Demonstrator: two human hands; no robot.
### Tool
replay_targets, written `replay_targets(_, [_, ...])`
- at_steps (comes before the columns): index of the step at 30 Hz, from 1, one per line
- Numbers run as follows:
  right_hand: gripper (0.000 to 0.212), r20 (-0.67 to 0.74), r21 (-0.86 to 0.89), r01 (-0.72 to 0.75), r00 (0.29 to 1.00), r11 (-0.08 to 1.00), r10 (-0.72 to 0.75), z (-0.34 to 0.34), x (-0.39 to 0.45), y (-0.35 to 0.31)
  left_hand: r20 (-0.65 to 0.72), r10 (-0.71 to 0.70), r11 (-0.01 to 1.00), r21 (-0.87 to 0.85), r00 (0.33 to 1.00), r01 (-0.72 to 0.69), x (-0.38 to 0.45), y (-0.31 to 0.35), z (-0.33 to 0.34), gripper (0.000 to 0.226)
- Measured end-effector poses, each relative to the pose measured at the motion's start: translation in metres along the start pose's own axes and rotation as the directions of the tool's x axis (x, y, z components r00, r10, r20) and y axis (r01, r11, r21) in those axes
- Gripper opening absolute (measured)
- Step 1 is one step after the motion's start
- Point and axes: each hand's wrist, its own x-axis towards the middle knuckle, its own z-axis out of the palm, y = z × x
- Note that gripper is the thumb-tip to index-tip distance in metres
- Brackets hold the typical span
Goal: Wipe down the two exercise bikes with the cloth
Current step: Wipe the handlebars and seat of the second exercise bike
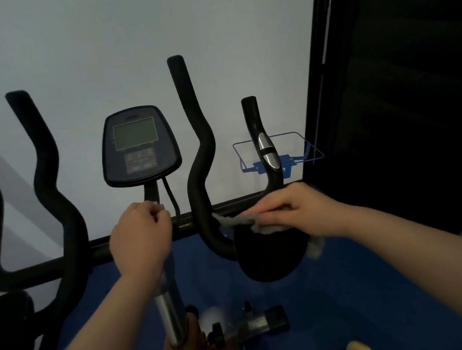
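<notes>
Two hands work on one bike: our right hand (287, 211) presses the cloth (250, 223) flat-fingered on the arm pad (268, 257), our left hand (142, 238) curls around the post (169, 304). Next we rub along the handlebar (199, 155), we think.

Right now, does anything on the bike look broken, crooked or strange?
Nothing stands out. The console sits upright between the handlebars. The right hand presses the grey cloth on the right elbow pad, and the left hand grips the centre post. No damage shows.
</notes>
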Motion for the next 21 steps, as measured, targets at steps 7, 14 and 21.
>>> replay_targets(7, [0.017,-0.154,-0.285,-0.044,0.988,0.957,-0.001,0.018,0.028,-0.019,0.001,0.027,0.998,0.055,1.000,-0.027,0.000,0.003,0.000,0.024])
replay_targets(14, [0.026,-0.573,-0.058,-0.099,0.818,0.993,0.048,0.008,0.063,-0.037,0.003,0.001,1.000,0.008,1.000,-0.001,-0.002,0.006,-0.004,0.020])
replay_targets(21, [0.038,0.036,-0.790,-0.094,0.979,0.606,0.199,0.032,0.080,-0.025,0.006,0.013,0.999,0.033,1.000,-0.013,0.000,0.006,-0.003,0.019])
